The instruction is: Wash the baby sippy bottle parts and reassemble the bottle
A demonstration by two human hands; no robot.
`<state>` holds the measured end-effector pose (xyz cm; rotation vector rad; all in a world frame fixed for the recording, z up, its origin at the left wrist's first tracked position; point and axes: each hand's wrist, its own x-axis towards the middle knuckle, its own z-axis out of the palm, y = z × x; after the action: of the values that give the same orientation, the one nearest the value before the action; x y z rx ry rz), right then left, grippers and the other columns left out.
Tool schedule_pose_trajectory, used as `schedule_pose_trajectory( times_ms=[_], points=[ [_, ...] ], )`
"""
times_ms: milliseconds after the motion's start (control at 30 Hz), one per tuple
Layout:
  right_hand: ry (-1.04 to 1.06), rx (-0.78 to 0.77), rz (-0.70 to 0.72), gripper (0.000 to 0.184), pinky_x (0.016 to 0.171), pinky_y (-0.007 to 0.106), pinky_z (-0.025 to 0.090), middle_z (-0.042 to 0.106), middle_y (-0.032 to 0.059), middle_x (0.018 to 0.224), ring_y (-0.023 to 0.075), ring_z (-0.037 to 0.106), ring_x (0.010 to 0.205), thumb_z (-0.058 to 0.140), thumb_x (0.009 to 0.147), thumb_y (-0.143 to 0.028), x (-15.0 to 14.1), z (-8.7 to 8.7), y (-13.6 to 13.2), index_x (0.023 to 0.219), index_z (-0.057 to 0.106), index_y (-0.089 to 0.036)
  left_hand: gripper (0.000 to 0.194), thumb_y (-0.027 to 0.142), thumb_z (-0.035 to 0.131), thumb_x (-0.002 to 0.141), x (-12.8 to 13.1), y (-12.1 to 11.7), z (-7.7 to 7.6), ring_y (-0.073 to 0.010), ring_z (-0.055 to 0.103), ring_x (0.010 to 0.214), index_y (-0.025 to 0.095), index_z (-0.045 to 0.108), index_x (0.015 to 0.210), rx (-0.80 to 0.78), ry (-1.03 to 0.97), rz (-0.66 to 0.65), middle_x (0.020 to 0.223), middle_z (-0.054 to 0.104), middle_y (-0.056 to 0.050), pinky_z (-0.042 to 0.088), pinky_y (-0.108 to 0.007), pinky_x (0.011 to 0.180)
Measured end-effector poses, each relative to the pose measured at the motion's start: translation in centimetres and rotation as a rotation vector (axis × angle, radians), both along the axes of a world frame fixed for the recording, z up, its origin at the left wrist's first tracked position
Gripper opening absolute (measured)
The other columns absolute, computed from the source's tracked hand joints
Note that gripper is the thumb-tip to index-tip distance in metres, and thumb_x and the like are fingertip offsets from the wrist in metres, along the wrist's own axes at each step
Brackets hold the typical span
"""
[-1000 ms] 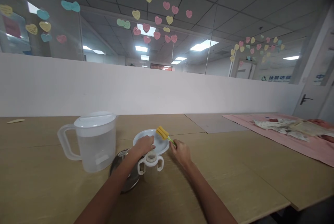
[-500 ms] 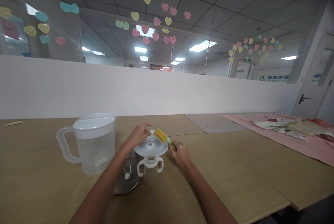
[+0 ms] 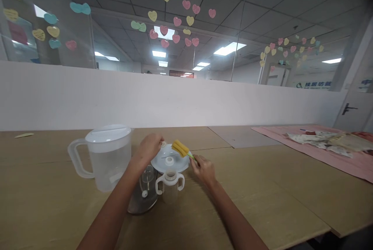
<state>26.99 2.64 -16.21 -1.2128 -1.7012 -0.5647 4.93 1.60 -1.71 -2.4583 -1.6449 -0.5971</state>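
My left hand (image 3: 150, 145) is closed on a small white part, held just above the far left rim of a white plate (image 3: 163, 163). A white ring-shaped cap (image 3: 169, 161) lies on that plate. My right hand (image 3: 204, 169) grips the green handle of a yellow sponge brush (image 3: 180, 148), whose head points up and left over the plate. In front of the plate stands a clear two-handled baby cup (image 3: 170, 183) with its top off. A metal bowl (image 3: 143, 196) with clear small parts in it sits left of the cup.
A clear plastic pitcher (image 3: 106, 156) with a white lid and water in it stands at the left. A pink cloth (image 3: 326, 152) with printed fabric on it lies at the far right. A low white partition (image 3: 175, 102) runs behind the wooden table (image 3: 262, 195).
My left hand lifted off the plate, moved back and left, and closed on a small white part. The ring cap came into sight on the plate. My right hand with the brush barely moved.
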Motion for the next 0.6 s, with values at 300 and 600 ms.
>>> schedule_pose_trajectory(
  times_ms=[300,600],
  points=[
    [0.049,-0.005,-0.034,0.034,0.052,0.02,0.032,0.064,0.0042,0.064,0.0101,0.055,0.053,0.039,0.086,-0.037,0.2,-0.1,0.1,0.079,0.064,-0.016,0.014,0.004,0.06,0.049,-0.9,0.9,-1.9,-0.0213,0.061,0.052,0.011,0.053,0.04,-0.603,0.208,0.206,0.051,0.063,-0.01,0.048,-0.03,0.054],
    [0.028,-0.024,-0.028,0.035,0.051,0.02,0.03,0.063,0.0036,0.063,0.0092,0.053,0.052,0.038,0.086,-0.038,0.4,-0.3,0.4,0.077,0.063,-0.015,0.008,0.007,0.062,0.048,-0.8,1.6,-3.0,-0.0174,0.062,0.056,0.013,0.058,0.05,-0.752,0.117,0.137,0.058,0.067,-0.006,0.049,-0.025,0.055]
  ],
)
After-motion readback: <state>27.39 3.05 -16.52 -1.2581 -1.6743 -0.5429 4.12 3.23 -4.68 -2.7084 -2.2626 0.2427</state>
